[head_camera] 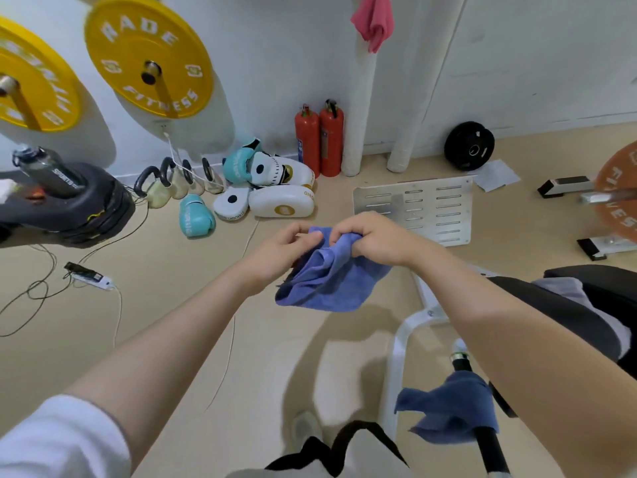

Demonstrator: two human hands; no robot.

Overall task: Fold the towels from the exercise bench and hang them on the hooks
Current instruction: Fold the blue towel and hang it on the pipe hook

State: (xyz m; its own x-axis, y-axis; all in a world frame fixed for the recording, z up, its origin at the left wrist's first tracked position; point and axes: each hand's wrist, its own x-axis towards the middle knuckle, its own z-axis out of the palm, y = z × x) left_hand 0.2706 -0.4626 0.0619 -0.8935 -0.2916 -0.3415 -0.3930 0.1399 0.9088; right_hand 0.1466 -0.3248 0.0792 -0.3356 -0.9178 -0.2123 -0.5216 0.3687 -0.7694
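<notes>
A blue towel (327, 281) hangs bunched in mid-air over the floor, held by both hands. My left hand (286, 246) pinches its upper left edge. My right hand (372, 239) grips the top of it with curled fingers. A darker blue towel (448, 408) is draped over a black bar of the exercise bench (565, 305) at the lower right. A grey towel (568, 291) lies on the bench's black pad. A pink towel (374, 20) hangs high on the white wall; its hook is not visible.
Boxing gloves and pads (262, 188) and kettlebells (172, 181) lie along the wall, beside two red fire extinguishers (319, 139). Yellow weight plates (148, 53) hang at upper left. A metal plate (417, 208), cables and a power strip (91, 276) lie on the floor.
</notes>
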